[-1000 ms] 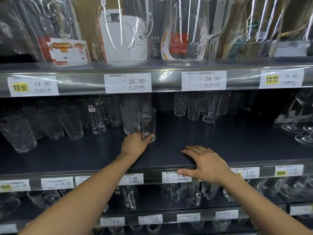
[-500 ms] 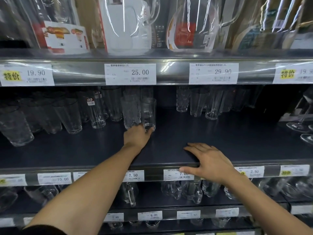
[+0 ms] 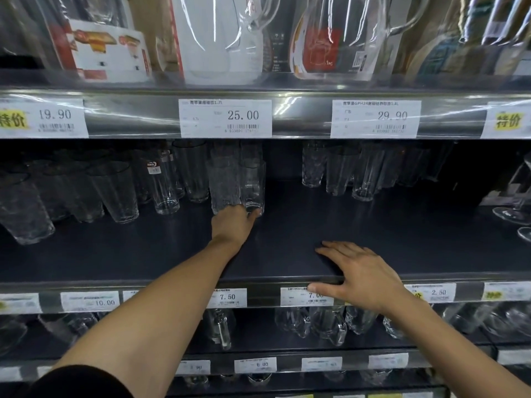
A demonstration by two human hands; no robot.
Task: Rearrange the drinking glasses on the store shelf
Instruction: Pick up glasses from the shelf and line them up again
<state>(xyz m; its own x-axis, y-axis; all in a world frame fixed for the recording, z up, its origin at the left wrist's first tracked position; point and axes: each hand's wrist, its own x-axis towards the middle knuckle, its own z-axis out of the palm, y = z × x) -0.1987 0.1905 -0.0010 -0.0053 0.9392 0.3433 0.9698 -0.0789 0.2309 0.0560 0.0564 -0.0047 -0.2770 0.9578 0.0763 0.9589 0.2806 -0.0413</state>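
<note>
Fingers of our left hand (image 3: 233,226) clamp low on the tall glass (image 3: 253,182), which stands left of the middle of the shelf (image 3: 373,222), just beside a textured glass (image 3: 225,182). Gripped so near its foot, we judge it could tip, or clink that neighbour and knock it over. Our right hand (image 3: 359,274) lies flat, fingers apart, on the front edge, too far off to catch it.

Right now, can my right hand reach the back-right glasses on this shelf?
Probably yes: the right hand rests at the edge, and only bare shelf lies between it and those glasses.
</note>
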